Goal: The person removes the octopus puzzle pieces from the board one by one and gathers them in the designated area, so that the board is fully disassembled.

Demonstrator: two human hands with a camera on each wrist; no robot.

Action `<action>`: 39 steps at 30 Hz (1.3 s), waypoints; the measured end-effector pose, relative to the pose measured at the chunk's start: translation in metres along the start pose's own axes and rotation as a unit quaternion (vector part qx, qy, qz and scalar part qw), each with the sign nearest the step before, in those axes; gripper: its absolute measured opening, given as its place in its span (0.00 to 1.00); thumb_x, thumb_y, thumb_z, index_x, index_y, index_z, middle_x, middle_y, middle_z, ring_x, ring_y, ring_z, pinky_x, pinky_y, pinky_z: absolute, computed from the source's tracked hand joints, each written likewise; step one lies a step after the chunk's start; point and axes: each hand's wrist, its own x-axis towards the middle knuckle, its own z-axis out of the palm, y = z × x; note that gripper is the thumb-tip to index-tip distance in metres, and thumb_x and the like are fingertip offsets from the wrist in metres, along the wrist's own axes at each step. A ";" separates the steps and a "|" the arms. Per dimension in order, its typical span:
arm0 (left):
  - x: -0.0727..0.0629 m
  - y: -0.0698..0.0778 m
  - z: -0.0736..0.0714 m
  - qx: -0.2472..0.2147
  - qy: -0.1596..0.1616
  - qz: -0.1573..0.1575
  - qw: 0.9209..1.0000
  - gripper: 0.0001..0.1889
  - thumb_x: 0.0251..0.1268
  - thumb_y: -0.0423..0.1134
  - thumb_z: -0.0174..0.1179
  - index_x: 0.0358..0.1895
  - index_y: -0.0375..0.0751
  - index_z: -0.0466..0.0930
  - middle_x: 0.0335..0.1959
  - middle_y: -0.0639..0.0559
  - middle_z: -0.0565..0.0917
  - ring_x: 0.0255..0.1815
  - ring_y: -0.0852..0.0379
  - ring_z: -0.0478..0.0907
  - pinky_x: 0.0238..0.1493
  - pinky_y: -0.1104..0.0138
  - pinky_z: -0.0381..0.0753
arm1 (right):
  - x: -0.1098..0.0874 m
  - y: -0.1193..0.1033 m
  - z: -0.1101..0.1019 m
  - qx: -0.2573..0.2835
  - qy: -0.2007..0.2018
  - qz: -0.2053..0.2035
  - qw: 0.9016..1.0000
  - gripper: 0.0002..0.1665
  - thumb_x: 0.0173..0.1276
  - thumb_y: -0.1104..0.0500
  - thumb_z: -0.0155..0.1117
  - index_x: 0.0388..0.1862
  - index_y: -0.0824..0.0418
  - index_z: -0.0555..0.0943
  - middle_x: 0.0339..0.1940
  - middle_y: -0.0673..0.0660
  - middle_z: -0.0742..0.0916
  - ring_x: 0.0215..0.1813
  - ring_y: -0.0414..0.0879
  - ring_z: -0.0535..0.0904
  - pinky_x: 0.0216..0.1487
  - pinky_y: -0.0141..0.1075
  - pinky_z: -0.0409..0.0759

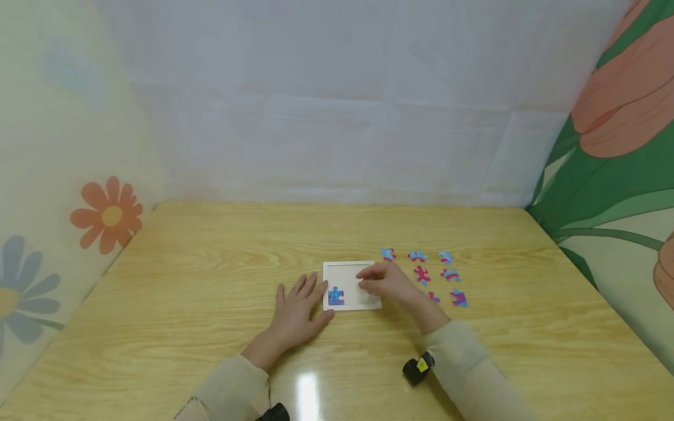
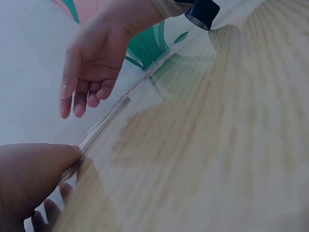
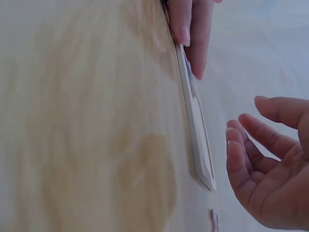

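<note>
A white puzzle tray (image 1: 351, 308) lies on the table, with a blue and purple jigsaw piece (image 1: 336, 297) in its near left corner. My left hand (image 1: 297, 313) rests at the tray's left side, fingers spread, thumb and fingertips on its border. Over the tray's right part hovers my right hand (image 1: 389, 282), fingers loosely bent. In the right wrist view that hand (image 3: 270, 169) shows a gap between thumb and fingers with nothing in it, beside the tray's edge (image 3: 195, 130). The left wrist view shows the left thumb (image 2: 65, 155) against the border.
Several loose pink and blue jigsaw pieces (image 1: 421, 275) lie in rough rows right of the tray, one partly hidden by the right forearm. A white cloth (image 1: 337, 146) hangs behind the wooden table (image 1: 221, 245). Flower-printed panels (image 1: 616, 175) stand at both sides.
</note>
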 end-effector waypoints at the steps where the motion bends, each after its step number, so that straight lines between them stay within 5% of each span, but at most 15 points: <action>1: 0.000 0.000 0.000 0.003 -0.001 -0.001 1.000 0.30 0.55 0.55 0.52 0.59 0.41 0.65 0.62 0.39 0.58 0.62 0.40 0.50 0.53 0.39 0.37 | 0.001 0.000 0.003 0.004 0.000 0.004 1.000 0.13 0.55 0.66 0.59 0.38 0.74 0.77 0.23 0.53 0.80 0.25 0.39 0.73 0.27 0.32 0.73; 10: 0.000 -0.001 0.000 0.005 -0.007 -0.002 1.000 0.28 0.58 0.54 0.49 0.59 0.41 0.66 0.63 0.40 0.57 0.62 0.40 0.50 0.53 0.39 0.36 | 0.005 0.003 0.025 -0.016 0.012 0.058 0.998 0.12 0.55 0.64 0.61 0.38 0.68 0.79 0.29 0.56 0.82 0.24 0.40 0.74 0.27 0.32 0.75; 18: 0.001 0.000 0.000 0.005 -0.007 -0.010 1.000 0.28 0.57 0.54 0.51 0.58 0.42 0.67 0.62 0.41 0.59 0.62 0.41 0.51 0.53 0.39 0.37 | 0.001 -0.001 0.037 -0.040 0.033 0.057 0.997 0.12 0.56 0.62 0.60 0.38 0.68 0.80 0.35 0.58 0.82 0.37 0.45 0.75 0.37 0.31 0.73; 31: 0.001 -0.001 -0.002 -0.005 -0.003 -0.009 1.000 0.28 0.56 0.54 0.52 0.57 0.41 0.68 0.61 0.41 0.60 0.62 0.41 0.51 0.53 0.39 0.37 | 0.003 0.002 0.041 -0.066 0.042 0.031 0.996 0.10 0.54 0.63 0.62 0.34 0.68 0.81 0.31 0.56 0.83 0.32 0.41 0.74 0.35 0.31 0.72; 39: 0.001 0.000 -0.002 0.000 -0.004 -0.013 1.000 0.28 0.56 0.54 0.52 0.57 0.42 0.68 0.61 0.42 0.61 0.62 0.42 0.51 0.53 0.39 0.38 | 0.003 0.002 0.043 -0.129 0.032 0.021 0.991 0.11 0.55 0.61 0.61 0.37 0.64 0.81 0.34 0.56 0.82 0.40 0.47 0.75 0.44 0.38 0.70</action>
